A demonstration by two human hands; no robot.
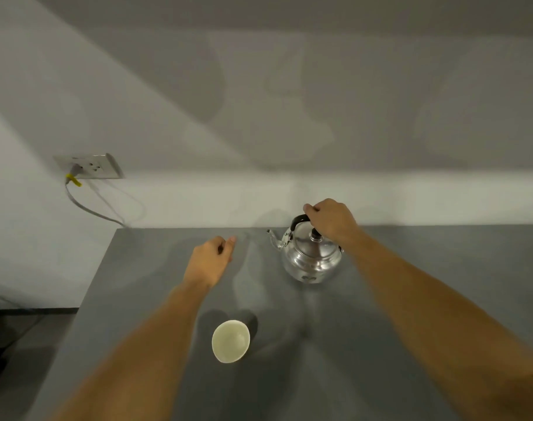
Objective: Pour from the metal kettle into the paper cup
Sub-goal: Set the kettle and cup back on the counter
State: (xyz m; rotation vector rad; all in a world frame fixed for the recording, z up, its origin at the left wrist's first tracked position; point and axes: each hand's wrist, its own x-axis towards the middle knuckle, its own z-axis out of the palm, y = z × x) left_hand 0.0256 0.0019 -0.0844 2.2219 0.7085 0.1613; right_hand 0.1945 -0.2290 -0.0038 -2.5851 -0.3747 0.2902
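gripping the black handle of the metal kettle (312, 253), my right hand (330, 220) is closed over it while the kettle sits upright on the grey table (411, 299), spout pointing left. my left hand (210, 259) hovers loosely curled, holding nothing. nearer me stands the paper cup (230, 341), apart from both hands, and i cannot tell whether anything is in it.

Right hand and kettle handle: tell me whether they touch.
Touching. The head view shows the right hand with fingers curled over the metal kettle's black handle.
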